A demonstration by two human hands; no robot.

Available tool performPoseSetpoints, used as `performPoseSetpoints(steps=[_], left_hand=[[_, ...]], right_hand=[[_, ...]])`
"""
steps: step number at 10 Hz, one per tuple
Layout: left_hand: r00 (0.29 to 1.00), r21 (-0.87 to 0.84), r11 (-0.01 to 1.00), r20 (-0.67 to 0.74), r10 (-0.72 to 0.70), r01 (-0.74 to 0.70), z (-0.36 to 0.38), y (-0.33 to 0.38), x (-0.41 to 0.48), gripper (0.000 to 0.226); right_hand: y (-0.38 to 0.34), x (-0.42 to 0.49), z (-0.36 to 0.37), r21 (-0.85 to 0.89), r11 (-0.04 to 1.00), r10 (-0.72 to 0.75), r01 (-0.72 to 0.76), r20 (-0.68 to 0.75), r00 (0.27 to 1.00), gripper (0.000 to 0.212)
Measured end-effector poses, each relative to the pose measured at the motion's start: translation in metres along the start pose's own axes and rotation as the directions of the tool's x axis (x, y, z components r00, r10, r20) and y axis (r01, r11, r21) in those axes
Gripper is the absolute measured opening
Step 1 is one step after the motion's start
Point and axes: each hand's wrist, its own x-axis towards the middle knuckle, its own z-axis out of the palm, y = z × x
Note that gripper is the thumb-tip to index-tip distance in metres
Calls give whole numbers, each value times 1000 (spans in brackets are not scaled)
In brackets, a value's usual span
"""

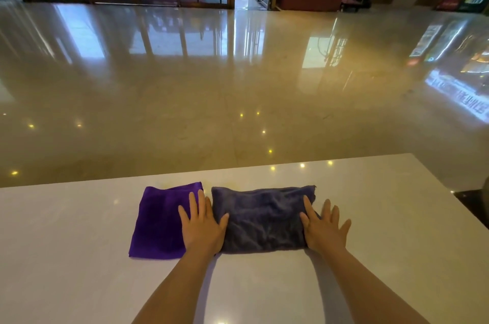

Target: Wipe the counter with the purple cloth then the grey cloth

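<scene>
Table: I see a smooth white stone-look table [79,257], glossy, catching small ceiling-light reflections.
Left on it: a folded bright purple plush cloth [156,223], lying flat.
Just beside, to its right: a folded grey fleecy cloth [264,217], wider, slightly rumpled; whether the two edges touch I cannot tell.
Far edge: both cloths lie near it.
</scene>
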Motion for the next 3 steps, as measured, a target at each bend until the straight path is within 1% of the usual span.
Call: performPoseSetpoints(steps=[1, 2, 3], left_hand=[[999, -29, 1000, -51, -8, 6, -4, -2, 0, 76], [996, -30, 998, -73, 48, -50, -19, -5, -6, 115], [992, 15, 998, -106, 67, -66, -31, -15, -12, 118]], right_hand=[[-2, -4, -6, 0, 1000, -1, 1, 22, 1000, 54], [-6, -12, -15, 86, 996, 1, -3, 23, 1000, 56], [-14, -22, -22, 93, 994, -56, 58, -25, 998, 57]])
